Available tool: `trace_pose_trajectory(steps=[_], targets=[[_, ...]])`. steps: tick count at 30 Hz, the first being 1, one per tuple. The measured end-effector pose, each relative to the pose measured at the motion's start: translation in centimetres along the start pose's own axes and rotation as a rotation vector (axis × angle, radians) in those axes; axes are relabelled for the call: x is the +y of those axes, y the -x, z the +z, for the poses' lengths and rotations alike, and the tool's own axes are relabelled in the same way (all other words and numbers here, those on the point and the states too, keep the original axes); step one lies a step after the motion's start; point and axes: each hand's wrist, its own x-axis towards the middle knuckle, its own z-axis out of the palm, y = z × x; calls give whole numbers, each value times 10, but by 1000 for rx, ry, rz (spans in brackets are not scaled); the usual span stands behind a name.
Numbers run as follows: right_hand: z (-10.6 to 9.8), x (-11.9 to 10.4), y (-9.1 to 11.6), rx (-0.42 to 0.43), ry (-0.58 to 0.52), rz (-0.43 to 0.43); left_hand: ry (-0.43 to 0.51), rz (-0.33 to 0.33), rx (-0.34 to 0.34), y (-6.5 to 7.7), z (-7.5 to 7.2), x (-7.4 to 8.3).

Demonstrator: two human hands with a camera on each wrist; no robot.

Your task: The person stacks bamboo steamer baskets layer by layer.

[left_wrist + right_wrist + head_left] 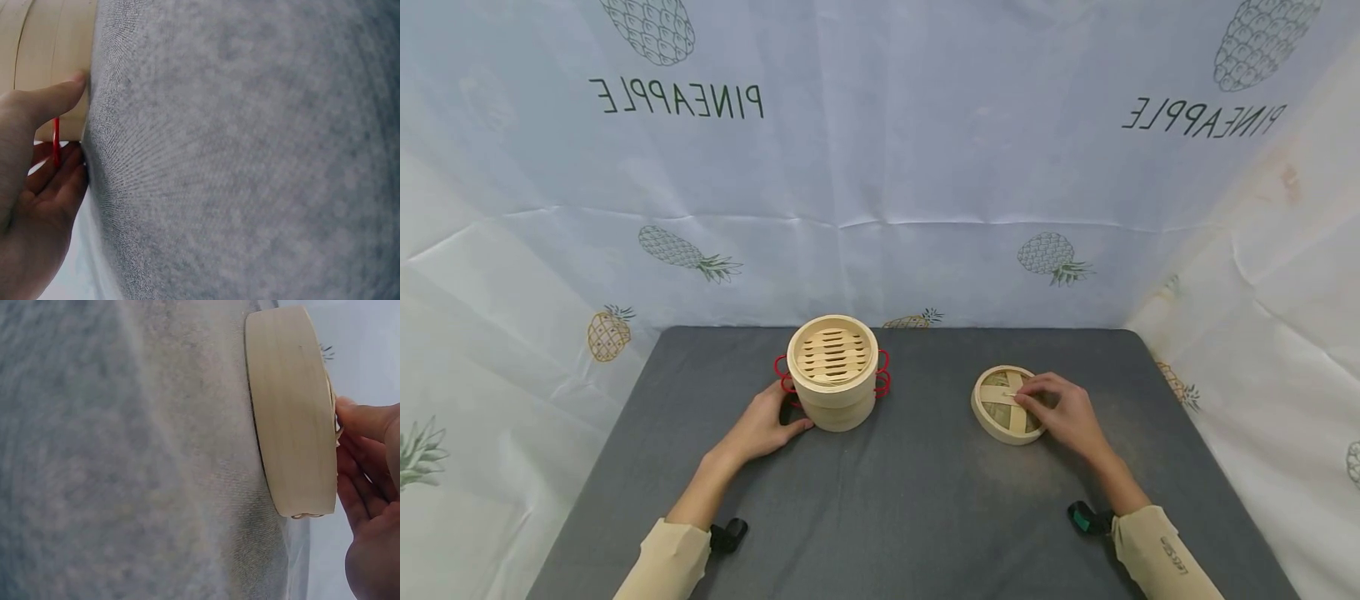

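Observation:
A stack of round bamboo steamer baskets (832, 400) with red side handles (883, 384) stands left of centre on the table, its slatted top uncovered. My left hand (765, 423) grips its lower left side. In the left wrist view, the thumb (62, 100) lies along the bamboo wall, and the fingers (59, 184) reach round past a red handle (57, 140). To the right, the woven bamboo steamer lid (1000, 417) lies top side up on the table. Thumb and fingertips of my right hand (1063, 412) pinch the small loop at the lid's middle.
Dark grey cloth covers the table (895, 500). Behind it and at the sides hangs a pale curtain (880, 167) printed with pineapples. Each wrist wears a black strap camera (728, 535), and the sleeves (1165, 554) are beige.

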Motion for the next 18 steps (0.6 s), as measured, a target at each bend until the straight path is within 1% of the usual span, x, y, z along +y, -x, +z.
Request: trace_pose_trajectory(steps=[5,6,9,10,11,15,16,17,18], targets=[[-1,-1,0,-18,-11,3,-24,-31,-21,0,1,0],[-1,-1,1,-22,-11,1,-31,-51,-37,-1,-1,4],[-1,-2,0,-34,-13,-11,-33,-57,-42,-1,-1,5],[-1,-2,0,-37,-16,-17,-31,-53,-39,-1,-1,4],[-1,-3,0,-39,-22,-24,-23,-32,-24,0,1,0],[-3,-6,-3,-43,-44,-49,2,12,5,1,2,-4],[-3,-7,-4,-43,-50,-56,17,34,12,1,5,-12],[-4,-9,-5,-44,-56,-61,21,40,15,1,5,-12],[-5,-11,-6,-43,-60,-65,19,33,9,0,3,-9]])
